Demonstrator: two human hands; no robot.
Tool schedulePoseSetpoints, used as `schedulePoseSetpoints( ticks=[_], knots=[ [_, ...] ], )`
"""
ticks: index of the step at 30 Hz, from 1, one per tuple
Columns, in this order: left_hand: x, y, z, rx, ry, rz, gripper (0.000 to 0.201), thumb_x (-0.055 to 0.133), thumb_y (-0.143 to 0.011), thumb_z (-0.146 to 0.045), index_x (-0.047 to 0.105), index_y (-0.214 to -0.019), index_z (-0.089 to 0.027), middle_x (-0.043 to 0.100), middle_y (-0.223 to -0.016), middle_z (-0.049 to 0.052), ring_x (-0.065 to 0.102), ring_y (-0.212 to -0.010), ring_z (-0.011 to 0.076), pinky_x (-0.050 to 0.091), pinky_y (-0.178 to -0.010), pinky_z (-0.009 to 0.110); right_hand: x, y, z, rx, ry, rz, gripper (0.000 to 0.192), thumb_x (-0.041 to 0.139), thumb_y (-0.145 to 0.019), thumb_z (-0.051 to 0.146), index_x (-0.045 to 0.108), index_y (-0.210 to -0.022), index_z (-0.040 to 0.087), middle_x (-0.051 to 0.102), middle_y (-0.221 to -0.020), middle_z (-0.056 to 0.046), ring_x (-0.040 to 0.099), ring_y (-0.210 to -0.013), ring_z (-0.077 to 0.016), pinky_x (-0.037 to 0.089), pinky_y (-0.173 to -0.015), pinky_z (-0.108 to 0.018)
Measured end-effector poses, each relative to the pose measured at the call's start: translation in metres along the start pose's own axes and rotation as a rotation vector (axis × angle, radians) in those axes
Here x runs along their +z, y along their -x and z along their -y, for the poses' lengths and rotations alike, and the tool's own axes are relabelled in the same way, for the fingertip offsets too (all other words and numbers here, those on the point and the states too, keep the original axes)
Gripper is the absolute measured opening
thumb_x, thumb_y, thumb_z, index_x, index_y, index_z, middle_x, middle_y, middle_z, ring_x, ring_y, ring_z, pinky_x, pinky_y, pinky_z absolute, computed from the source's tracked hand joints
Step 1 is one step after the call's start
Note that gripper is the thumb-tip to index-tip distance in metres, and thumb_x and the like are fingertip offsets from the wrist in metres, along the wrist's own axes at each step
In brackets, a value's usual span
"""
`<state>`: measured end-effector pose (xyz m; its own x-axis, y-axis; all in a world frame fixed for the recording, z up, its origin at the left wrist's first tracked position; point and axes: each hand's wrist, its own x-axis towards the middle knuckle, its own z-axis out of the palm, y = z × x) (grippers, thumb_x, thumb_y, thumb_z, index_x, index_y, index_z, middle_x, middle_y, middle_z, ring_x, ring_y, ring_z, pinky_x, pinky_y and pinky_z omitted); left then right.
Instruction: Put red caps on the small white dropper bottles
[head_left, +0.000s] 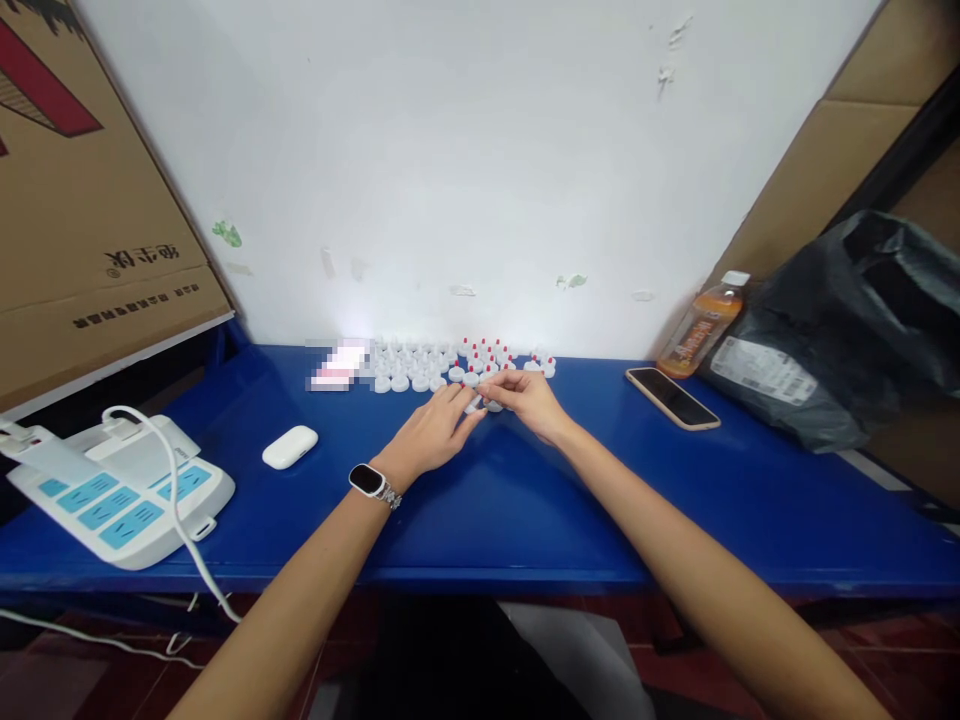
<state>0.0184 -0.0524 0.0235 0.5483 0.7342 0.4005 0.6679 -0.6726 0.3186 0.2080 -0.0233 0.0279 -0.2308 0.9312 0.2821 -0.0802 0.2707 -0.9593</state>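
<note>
Your left hand [431, 432] and right hand [529, 398] are meeting over a small white cap [480, 404] on the blue surface [525, 500], fingertips touching it. Rows of white caps [409, 368] and red-tipped caps [487, 356] are standing just behind, with a phone [672, 397] lying to the right.

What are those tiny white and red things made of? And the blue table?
The small caps look like moulded plastic: smooth, white, all the same shape, some with red tips. The table looks like painted metal or plastic, glossy blue with soft reflections; which one is hard to tell. Both hands, left hand and right hand, meet at one cap.
</note>
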Motion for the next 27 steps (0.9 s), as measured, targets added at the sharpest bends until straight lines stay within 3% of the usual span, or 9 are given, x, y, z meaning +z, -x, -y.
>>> schedulePoseSetpoints(
  ticks=[6, 10, 14, 20, 27],
  knots=[
    [-0.001, 0.000, -0.002, -0.015, -0.031, -0.018, 0.035, 0.030, -0.105, -0.044, 0.051, -0.117, -0.020, 0.059, -0.113, 0.011, 0.055, -0.107, 0.0253, 0.049, -0.092, 0.041, 0.019, 0.006, -0.008, -0.103, -0.030, -0.191, 0.037, 0.086, -0.064, 0.050, 0.067, -0.070, 0.019, 0.069, -0.068, -0.002, 0.059, -0.062, -0.0138, 0.047, -0.062, -0.028],
    [-0.001, -0.002, -0.002, -0.024, -0.053, -0.043, 0.032, 0.029, -0.105, -0.042, 0.050, -0.113, -0.019, 0.058, -0.110, 0.010, 0.055, -0.104, 0.0250, 0.049, -0.090, 0.040, 0.029, 0.012, -0.009, -0.194, 0.126, -0.276, 0.038, 0.073, -0.078, 0.056, 0.063, -0.071, 0.020, 0.063, -0.070, -0.001, 0.052, -0.061, -0.0127, 0.043, -0.059, -0.027],
    [-0.003, -0.003, 0.000, -0.031, -0.057, -0.074, 0.030, 0.028, -0.105, -0.042, 0.049, -0.106, -0.020, 0.057, -0.104, 0.010, 0.054, -0.099, 0.0244, 0.048, -0.088, 0.040, 0.032, 0.015, -0.008, -0.239, 0.246, -0.264, 0.041, 0.061, -0.087, 0.059, 0.059, -0.071, 0.021, 0.057, -0.072, -0.001, 0.048, -0.063, -0.0133, 0.040, -0.058, -0.027],
    [-0.004, -0.002, 0.001, 0.032, -0.091, -0.038, 0.029, 0.027, -0.105, -0.039, 0.049, -0.105, -0.019, 0.058, -0.105, 0.010, 0.053, -0.099, 0.0250, 0.046, -0.091, 0.041, 0.031, 0.015, -0.008, -0.220, 0.198, -0.228, 0.044, 0.061, -0.087, 0.059, 0.050, -0.067, 0.022, 0.047, -0.065, 0.002, 0.041, -0.059, -0.0121, 0.038, -0.057, -0.027],
    [-0.001, -0.004, -0.004, 0.068, -0.038, -0.069, 0.030, 0.032, -0.104, -0.041, 0.051, -0.115, -0.020, 0.059, -0.113, 0.011, 0.054, -0.107, 0.0250, 0.046, -0.094, 0.040, 0.018, 0.007, -0.003, -0.199, 0.196, -0.177, 0.042, 0.070, -0.079, 0.059, 0.052, -0.070, 0.022, 0.055, -0.065, 0.002, 0.049, -0.061, -0.0130, 0.042, -0.060, -0.027]
  ],
)
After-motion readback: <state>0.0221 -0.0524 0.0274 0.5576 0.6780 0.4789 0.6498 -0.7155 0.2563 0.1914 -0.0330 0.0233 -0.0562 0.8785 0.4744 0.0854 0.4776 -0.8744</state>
